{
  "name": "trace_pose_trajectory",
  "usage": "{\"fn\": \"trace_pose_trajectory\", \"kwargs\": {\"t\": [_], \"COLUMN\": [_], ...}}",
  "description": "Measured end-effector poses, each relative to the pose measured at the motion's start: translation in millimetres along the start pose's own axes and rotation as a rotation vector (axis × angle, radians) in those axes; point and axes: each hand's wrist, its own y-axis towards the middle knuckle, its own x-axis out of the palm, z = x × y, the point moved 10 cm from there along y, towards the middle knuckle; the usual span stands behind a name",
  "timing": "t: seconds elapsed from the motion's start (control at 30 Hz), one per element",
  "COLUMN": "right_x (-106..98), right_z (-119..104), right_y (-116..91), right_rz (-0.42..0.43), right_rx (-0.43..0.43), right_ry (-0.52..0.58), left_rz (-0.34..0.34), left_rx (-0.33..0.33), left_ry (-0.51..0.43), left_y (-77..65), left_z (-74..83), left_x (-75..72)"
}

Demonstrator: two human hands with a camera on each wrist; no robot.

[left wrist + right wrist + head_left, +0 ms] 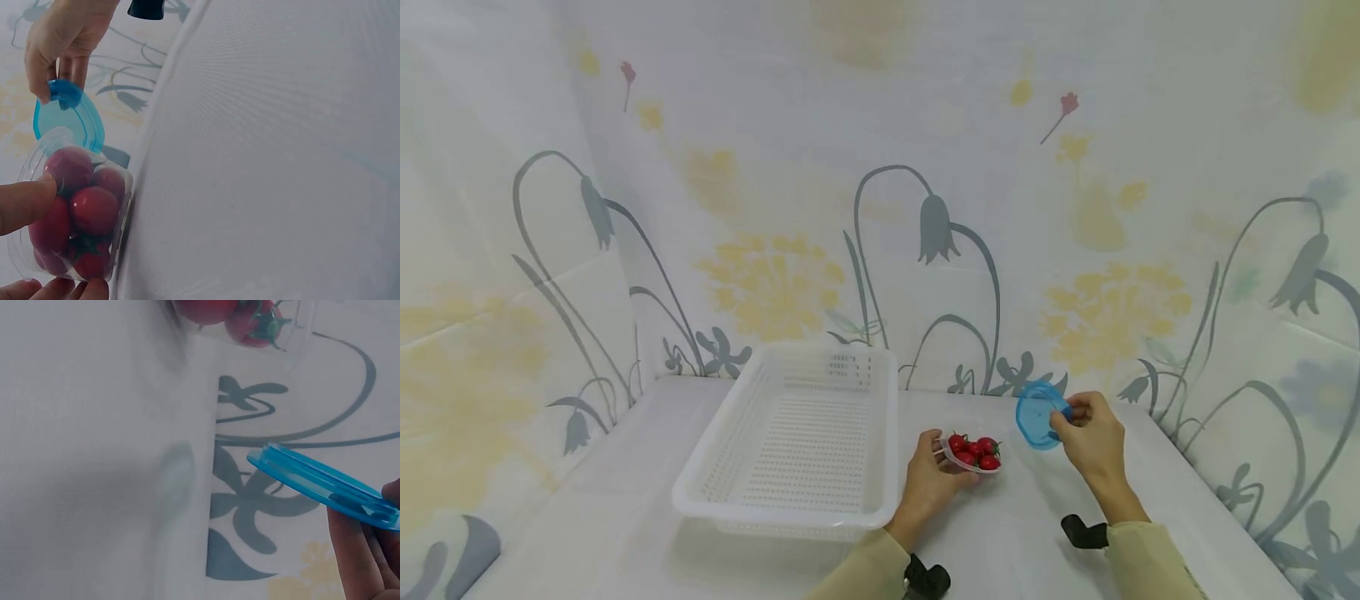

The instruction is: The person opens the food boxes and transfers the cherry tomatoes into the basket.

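Reference point: the white basket (pixel 778 518) on the white surface (pixel 1015 537). Nearest to me, my left hand (pixel 928 482) is just right of the basket; its fingers grip the clear container (pixel 987 472), thumb along the near side. The container is right of the basket and carries red tomatoes (pixel 973 450); I cannot tell whether its base touches the surface. Next outward, my right hand (pixel 1093 437) is well right of the basket; its fingers pinch the blue lid (pixel 1037 414) at the right edge. The lid, farthest, is on the basket's right side, beyond the container. Governing relation, in my judgement: lid and container are near but apart. The lid is roughly round, without a clear long axis, and steeply tilted. Of my hands, the left is nearer the basket.
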Motion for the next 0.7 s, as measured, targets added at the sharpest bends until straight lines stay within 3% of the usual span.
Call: {"fn": "trace_pose_trajectory", "kwargs": {"t": [0.33, 0.53, 0.7], "right_x": [12.6, 17.4, 20.3], "right_z": [28.5, 41.4, 43.3], "right_y": [-13.3, -22.8, -23.5], "right_rz": [-0.079, -0.123, -0.150], "right_rx": [0.200, 0.288, 0.301], "right_ry": [0.207, 0.199, 0.186], "left_rz": [0.003, -0.004, 0.002], "left_rx": [-0.017, -0.033, -0.033], "left_ry": [-0.013, -0.019, -0.022], "left_y": [0.2, -0.8, 0.0], "left_z": [-3.2, -5.9, -4.3], "left_x": [2.0, 3.4, 2.0]}}
